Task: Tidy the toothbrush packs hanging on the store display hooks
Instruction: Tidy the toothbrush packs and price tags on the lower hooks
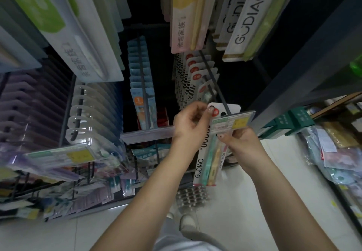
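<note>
Your left hand [191,122] pinches the top of the front toothbrush pack [210,152] between thumb and fingers, right at its hang hole, because there you can steer the card along the hook [219,92]. The pack hangs at the outer end of this hook, just behind the price tag [232,122], with its long body pointing down to the floor [254,192]. Your right hand [240,140] is below the tag, with fingers curled around the pack's side, I think to stop it from swinging. Behind it, the row of same packs [197,70] stands on the hook rather evenly. To my judgement, you are seating this last pack straight, so it faces forward like the others.
</note>
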The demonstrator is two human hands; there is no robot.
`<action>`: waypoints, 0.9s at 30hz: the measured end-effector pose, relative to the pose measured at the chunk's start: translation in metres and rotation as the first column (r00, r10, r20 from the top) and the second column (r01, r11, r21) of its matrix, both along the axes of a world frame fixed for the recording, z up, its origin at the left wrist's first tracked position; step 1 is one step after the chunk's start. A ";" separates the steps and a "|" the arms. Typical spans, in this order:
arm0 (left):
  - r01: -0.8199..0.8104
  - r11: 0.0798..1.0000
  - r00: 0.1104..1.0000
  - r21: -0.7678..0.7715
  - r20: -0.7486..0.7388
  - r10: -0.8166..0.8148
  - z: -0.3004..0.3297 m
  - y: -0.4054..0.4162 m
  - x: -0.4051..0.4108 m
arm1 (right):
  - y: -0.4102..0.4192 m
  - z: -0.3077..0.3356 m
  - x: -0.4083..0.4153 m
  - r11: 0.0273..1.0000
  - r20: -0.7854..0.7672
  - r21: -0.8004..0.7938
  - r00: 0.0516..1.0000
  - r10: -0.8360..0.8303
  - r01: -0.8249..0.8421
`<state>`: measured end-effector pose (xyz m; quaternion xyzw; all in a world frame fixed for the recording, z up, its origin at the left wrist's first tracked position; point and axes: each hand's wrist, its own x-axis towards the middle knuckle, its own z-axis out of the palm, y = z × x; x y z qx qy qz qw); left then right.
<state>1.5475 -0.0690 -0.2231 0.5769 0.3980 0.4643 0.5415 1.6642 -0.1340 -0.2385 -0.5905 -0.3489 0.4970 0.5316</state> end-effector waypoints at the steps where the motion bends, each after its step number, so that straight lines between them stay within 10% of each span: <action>1: -0.005 1.000 1.000 0.010 -0.003 0.005 0.000 0.000 0.000 | 0.000 0.000 -0.001 1.000 -0.002 0.007 1.000 -0.008 0.008; 27: -0.169 0.981 0.978 0.094 -0.109 0.179 -0.011 0.039 0.009 | 0.063 0.000 -0.014 0.978 -0.109 -0.091 0.974 -0.197 0.187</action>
